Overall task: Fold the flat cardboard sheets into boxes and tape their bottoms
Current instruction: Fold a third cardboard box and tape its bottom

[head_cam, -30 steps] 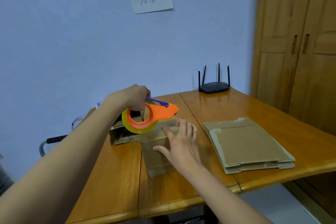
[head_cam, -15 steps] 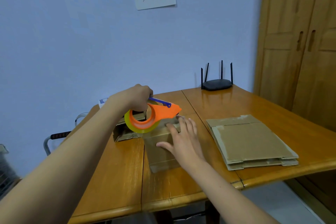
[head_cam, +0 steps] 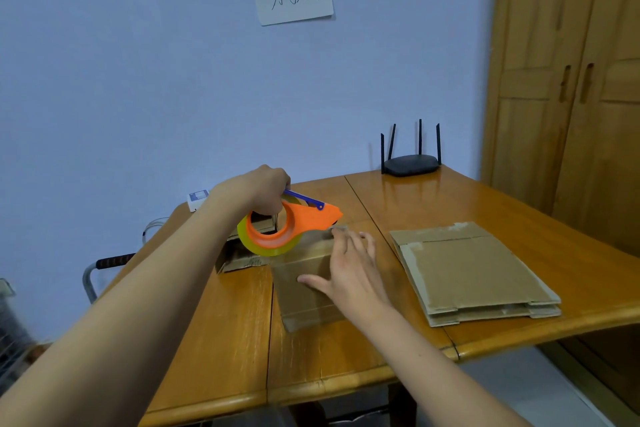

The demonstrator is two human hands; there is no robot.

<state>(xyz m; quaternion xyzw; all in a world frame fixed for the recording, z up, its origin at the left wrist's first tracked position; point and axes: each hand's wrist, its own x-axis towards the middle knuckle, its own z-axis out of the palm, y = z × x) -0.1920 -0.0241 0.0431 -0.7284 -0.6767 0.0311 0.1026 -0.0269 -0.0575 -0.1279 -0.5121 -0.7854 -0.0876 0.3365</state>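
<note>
Taping the bottom of a folded box

The left hand [head_cam: 261,192] grips the orange tape dispenser [head_cam: 289,227], its nose at the box's [head_cam: 304,282] far edge just below; the right hand [head_cam: 349,274] lies flat, fingers spread, pressing the flaps. Next likely comes cutting the tape and rubbing it down. Flat sheets [head_cam: 471,270] wait further right.

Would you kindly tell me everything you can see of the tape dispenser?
The tape dispenser is an orange plastic ring frame with a pointed nose toward the right and a thin blue handle on top. It carries a roll of yellowish clear tape. The left hand grips its handle from above, holding it tilted over the far end of the box, its nose by the fingertips of the right hand. Whether it touches the box is unclear.
</note>
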